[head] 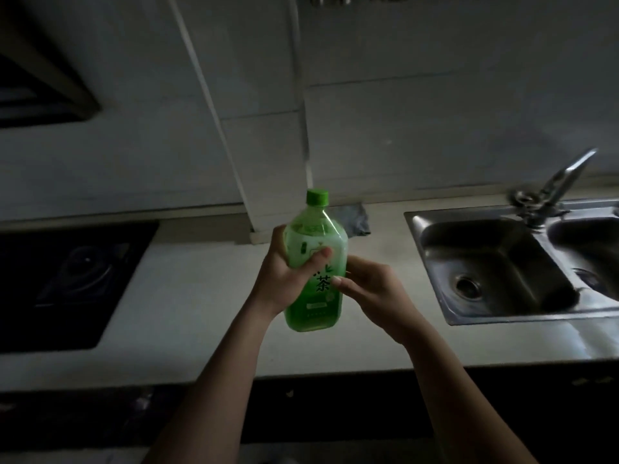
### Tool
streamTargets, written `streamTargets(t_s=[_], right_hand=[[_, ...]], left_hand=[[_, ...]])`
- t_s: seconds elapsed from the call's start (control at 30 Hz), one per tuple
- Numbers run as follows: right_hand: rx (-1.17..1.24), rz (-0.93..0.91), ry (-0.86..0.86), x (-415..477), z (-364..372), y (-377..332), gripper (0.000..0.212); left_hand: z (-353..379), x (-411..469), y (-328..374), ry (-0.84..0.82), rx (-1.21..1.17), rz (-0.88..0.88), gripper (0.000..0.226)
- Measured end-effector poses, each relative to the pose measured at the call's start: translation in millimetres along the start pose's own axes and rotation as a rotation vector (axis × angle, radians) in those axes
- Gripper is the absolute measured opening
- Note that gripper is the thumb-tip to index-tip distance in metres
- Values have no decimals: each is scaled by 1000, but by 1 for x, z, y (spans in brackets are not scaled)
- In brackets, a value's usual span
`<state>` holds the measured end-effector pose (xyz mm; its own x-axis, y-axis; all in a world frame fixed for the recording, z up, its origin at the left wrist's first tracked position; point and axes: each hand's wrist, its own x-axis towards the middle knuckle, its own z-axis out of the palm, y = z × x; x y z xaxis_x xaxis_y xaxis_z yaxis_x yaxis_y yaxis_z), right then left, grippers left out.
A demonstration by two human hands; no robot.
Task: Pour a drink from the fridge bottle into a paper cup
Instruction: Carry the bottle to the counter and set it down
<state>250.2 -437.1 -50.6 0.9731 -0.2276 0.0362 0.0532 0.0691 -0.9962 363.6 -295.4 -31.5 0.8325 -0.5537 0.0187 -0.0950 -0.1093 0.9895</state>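
Capped green tea bottle upright at centre, above counter; left hand wrapped round middle from 9 o'clock; right hand gripping lower body from 3 o'clock; sink at 3 o'clock.

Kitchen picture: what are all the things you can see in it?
green plastic tea bottle: one, green, cap on, held over the counter, centre
pale stone countertop: one, whitish, along the wall
steel double sink: one, silver, right
metal tap: one, silver, behind the sink
black gas hob: one, black, set in the counter, left
grey cloth: one, grey, by the wall behind the bottle
dark range hood: one, dark, upper left
left hand: one, grips the bottle's left side
right hand: one, fingers hold the bottle's right side
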Motion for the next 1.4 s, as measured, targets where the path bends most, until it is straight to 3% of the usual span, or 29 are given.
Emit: streamTargets(t_s=[0.23,0.47,0.63,0.8,0.97,1.23,1.4], right_hand=[[-80,96,-109,37,25,28,38],[-66,114,-102,93,55,57,31],[-169,137,-97,138,90,78,29],[-381,135,-31,170,125,113,22],[-478,154,-26,186,141,136,15],[-574,135,-23,215,153,151,9],[-625,129,38,227,156,165,32]], left_hand=[[-37,4,-33,58,3,-79,67],[-91,53,-69,-23,90,-142,86],[-141,83,-95,-65,43,-192,86],[-176,105,-114,-159,53,-239,39],[-197,120,-138,-182,50,-322,89],[-213,142,-156,-167,148,-315,81],[-216,154,-167,-127,253,-253,96]])
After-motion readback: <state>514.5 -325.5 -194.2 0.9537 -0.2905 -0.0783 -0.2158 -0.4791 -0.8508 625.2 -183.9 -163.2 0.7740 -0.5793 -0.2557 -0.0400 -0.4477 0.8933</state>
